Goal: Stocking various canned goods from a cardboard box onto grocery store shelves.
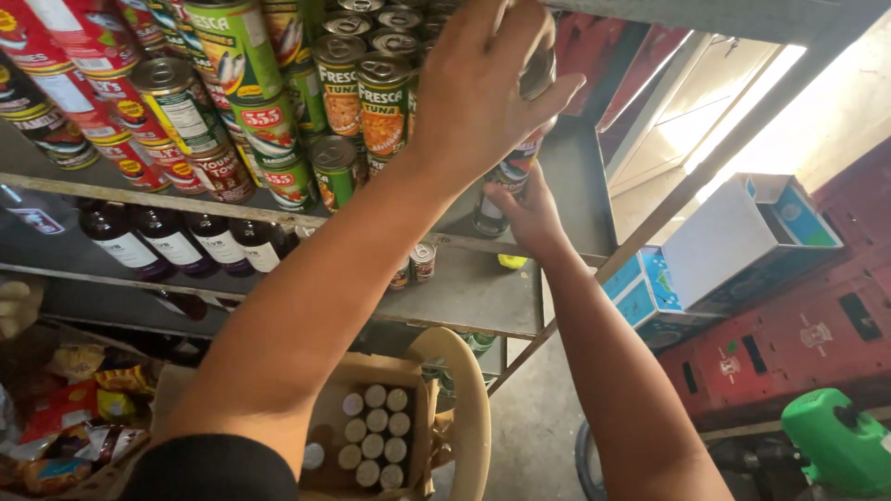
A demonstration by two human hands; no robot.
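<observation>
While round metal cans [362, 102] crowd the grey steel shelf [575, 199] beside it, the left hand [483, 88] clamps a shiny upper can [538, 74]; just below, the right hand [529, 213] grips the lower can [501, 190], stacked upright.

Daylight floods in from my upper right, and the window [715, 102] there is blown out to near white, its frame washing away in glare. It catches the edge of my left hand [487, 88] and glints off the can tops [371, 32]. The shelves [464, 288] go dim toward the left, with the dark bottles [167, 241] sitting in shadow. My right hand [529, 218] is shaded under the other. My near arm looks soft, slightly out of focus, and straight shelf edges bow toward the corners.
</observation>
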